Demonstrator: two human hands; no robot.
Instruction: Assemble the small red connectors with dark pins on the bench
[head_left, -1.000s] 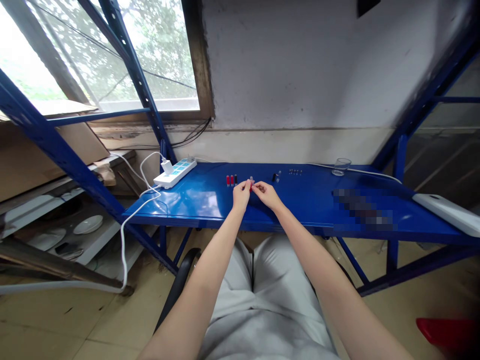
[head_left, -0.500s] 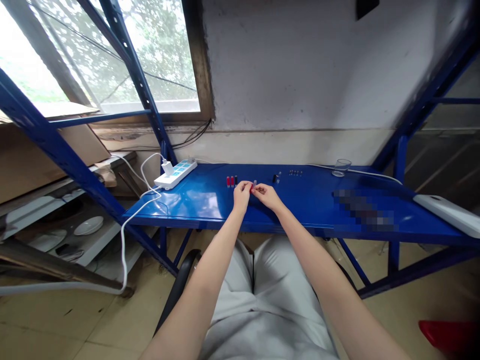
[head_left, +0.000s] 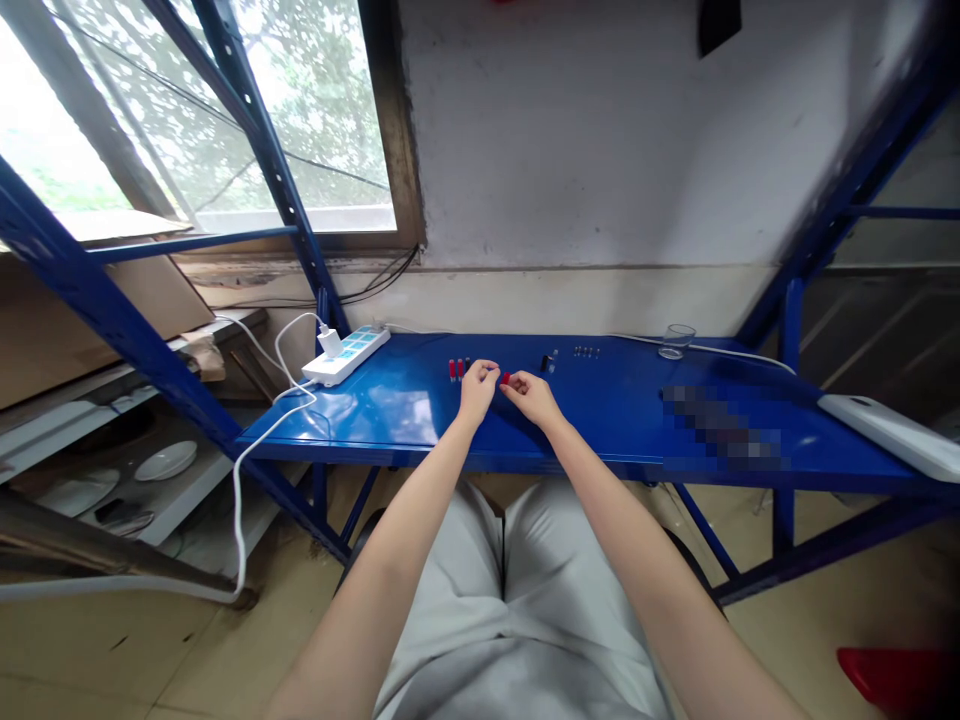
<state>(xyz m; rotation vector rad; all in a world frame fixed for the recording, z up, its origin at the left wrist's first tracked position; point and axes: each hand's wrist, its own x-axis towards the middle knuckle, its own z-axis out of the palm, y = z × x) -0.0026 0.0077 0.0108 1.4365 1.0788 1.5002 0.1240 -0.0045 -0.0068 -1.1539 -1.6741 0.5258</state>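
My right hand [head_left: 532, 397] is closed, its thumb and fingers pinching a small red cylinder-shaped piece [head_left: 506, 379] just above the table. A short gap to the left, my left hand [head_left: 478, 390] has its fingertips pressed together; what they hold is too small to make out. Beside that hand stand two red tubes [head_left: 457, 370] with pale lower ends, and a dark one [head_left: 468, 364] partly hidden behind the fingers. Beyond my right hand are a small black piece [head_left: 545, 363] and some little clear pieces [head_left: 553, 364].
Several tiny metallic pieces [head_left: 586, 352] form rows on the blue table [head_left: 405, 425]. A drinking glass [head_left: 677, 343] stands at the back right, near a blurred-out dark object [head_left: 720, 425] and a white flat case [head_left: 889, 432]. A power strip [head_left: 347, 355] with cables lies left.
My hands, which met around the red piece with a clear part standing up by it, have drawn apart. The red piece stays in my right hand. The view has tilted slightly up.
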